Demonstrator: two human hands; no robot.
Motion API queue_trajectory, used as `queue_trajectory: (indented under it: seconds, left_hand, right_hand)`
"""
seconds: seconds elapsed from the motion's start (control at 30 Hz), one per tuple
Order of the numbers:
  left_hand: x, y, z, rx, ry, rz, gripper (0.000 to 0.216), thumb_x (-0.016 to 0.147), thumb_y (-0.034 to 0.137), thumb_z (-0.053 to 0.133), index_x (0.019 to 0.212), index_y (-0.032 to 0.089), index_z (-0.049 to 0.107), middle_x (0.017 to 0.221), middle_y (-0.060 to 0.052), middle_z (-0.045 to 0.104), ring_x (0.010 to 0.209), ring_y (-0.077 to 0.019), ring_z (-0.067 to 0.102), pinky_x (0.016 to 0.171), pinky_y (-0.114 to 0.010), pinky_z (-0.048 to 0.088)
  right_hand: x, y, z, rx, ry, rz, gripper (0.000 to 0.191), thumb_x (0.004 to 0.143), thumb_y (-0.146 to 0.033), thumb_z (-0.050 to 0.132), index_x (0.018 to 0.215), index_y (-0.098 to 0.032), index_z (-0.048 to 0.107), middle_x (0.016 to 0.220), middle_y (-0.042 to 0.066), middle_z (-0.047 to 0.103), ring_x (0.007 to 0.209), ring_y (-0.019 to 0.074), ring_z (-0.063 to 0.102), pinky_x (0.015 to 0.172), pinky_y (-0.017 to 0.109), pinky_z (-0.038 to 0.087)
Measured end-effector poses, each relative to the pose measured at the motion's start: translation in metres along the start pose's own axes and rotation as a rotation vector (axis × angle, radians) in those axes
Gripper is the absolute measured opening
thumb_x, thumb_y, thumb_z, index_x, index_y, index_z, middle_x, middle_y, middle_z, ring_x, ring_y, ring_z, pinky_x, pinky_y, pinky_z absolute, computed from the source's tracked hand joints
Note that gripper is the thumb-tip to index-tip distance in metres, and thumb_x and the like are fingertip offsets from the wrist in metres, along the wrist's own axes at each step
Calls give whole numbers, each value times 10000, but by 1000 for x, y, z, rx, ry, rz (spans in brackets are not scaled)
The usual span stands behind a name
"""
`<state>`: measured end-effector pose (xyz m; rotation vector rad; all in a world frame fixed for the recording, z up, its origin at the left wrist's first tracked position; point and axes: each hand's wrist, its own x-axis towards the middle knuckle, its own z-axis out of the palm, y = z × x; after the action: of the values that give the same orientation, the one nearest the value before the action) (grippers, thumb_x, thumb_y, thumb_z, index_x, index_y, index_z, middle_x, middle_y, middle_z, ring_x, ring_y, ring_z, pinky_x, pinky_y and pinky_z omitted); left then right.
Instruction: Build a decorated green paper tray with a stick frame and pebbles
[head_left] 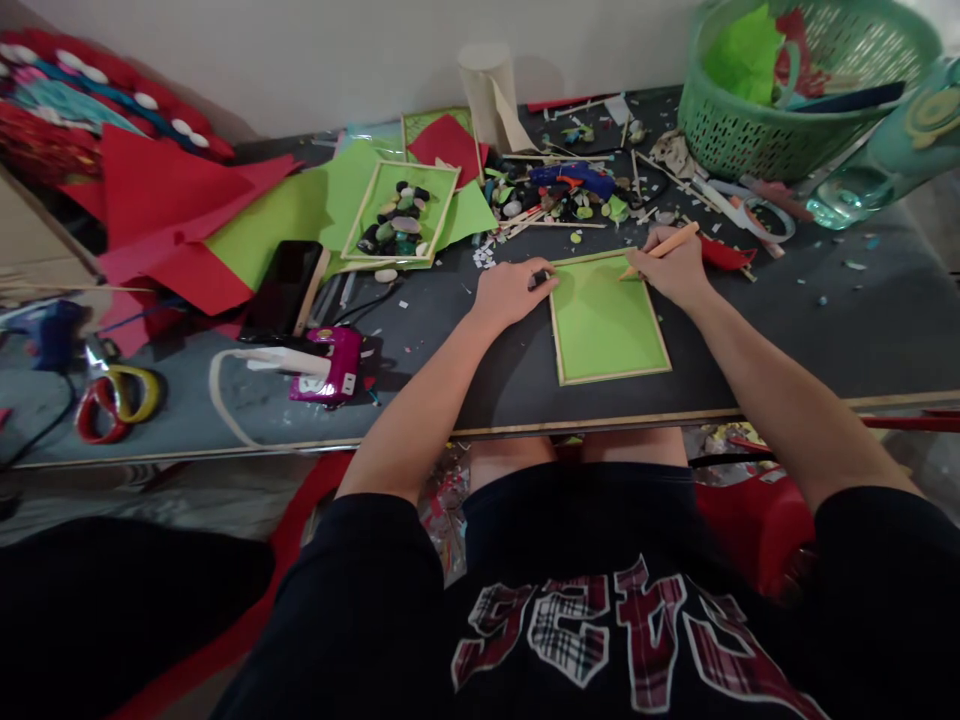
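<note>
In front of me lies a bright green sheet (611, 325) edged with thin wooden strips, flat on the dark table. My left hand (511, 292) rests at its upper left corner, fingers curled, with thumb and forefinger on the wooden edge. A dark patch shows between them; I cannot tell if it is an object or a gap. My right hand (675, 268) grips an orange pen (679, 240), whose tip meets the sheet near the upper right corner. Behind, a second wood-edged green panel (360, 215) carries several dark and pale pebbles (405, 222).
Red paper (172, 200), a phone (283, 285), a purple power socket (336, 365) and scissors (120, 395) lie leftward. Scraps and sticks surround a blue tool (574, 180) at the back. A paper roll (487, 95), green basket (720, 130) and bottle (877, 165) stand behind.
</note>
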<state>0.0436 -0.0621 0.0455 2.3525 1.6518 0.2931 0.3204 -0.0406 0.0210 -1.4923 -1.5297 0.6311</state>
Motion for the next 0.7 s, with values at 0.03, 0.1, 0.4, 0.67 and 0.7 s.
queue_trajectory:
  seconds: [0.03, 0.1, 0.4, 0.67, 0.7]
  left_hand:
    - [0, 0, 0, 0, 2, 0, 376, 1038, 530, 533, 1266, 325, 751, 903, -39, 803, 912, -243, 736, 735, -297, 481]
    - [0, -1, 0, -2, 4, 0, 370, 1036, 529, 537, 1268, 334, 750, 911, -37, 803, 919, -244, 734, 740, -299, 481]
    - [1, 1, -1, -12, -7, -22, 358, 1036, 526, 549, 1270, 340, 747, 935, -35, 804, 917, -244, 728, 717, -298, 457]
    - [1, -1, 1, -1, -1, -20, 356, 1033, 530, 557, 1269, 338, 742, 900, -30, 799, 912, -243, 728, 714, -297, 466]
    - [1, -1, 1, -2, 0, -20, 357, 1033, 530, 558, 1270, 336, 743, 904, -32, 799, 913, -245, 728, 714, -298, 466]
  right_hand:
    - [0, 0, 0, -5, -5, 4, 322, 723, -150, 780, 608, -201, 483, 587, -8, 539, 576, 111, 492, 555, 284, 389]
    - [0, -1, -1, -13, -12, 7, 328, 735, -135, 781, 612, -195, 483, 593, -8, 528, 587, 110, 489, 573, 287, 388]
    - [-3, -7, -3, -67, -39, -20, 357, 700, -93, 757, 589, -204, 436, 597, -18, 466, 608, 101, 401, 587, 299, 363]
    - [-10, -16, -8, -68, -106, -20, 373, 667, -23, 699, 587, -213, 389, 575, -21, 387, 596, 97, 350, 568, 313, 343]
    - [-12, -16, -9, -74, -116, -18, 373, 663, -18, 700, 590, -214, 391, 569, -22, 384, 592, 95, 345, 566, 313, 347]
